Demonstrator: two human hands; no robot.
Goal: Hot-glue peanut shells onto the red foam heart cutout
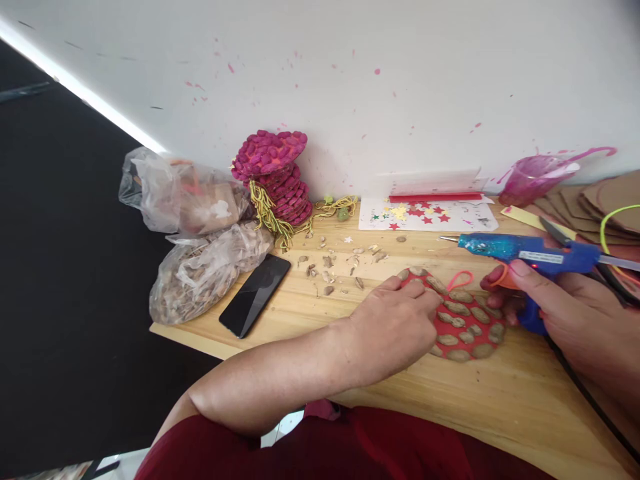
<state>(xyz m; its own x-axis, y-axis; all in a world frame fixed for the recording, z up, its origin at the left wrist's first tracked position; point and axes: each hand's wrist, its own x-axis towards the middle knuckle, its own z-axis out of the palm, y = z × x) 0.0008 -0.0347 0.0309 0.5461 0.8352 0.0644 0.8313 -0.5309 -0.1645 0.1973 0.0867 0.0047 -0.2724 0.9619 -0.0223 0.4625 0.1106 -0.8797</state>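
A round red piece (453, 340) lies on the wooden table, with peanut shells (457, 308) set over its face and a small orange loop at its top edge. My left hand (395, 327) rests on its left side, fingers curled down and together. The fingertips are hidden, so what they pinch or press cannot be made out. In my right hand (565, 300) is a blue hot glue gun (530, 250), held just right of the red piece. Its metal nozzle points left, above the piece, and a clear glue stick comes out of its back.
Loose shell bits (327, 277) and a black phone (255, 293) lie to the left, beside plastic bags (210, 273). Behind stands a stack of magenta-painted rounds (285, 180). Paper with star stickers (425, 217), a stained cup (525, 180) and cardboard discs (607, 200) line the wall.
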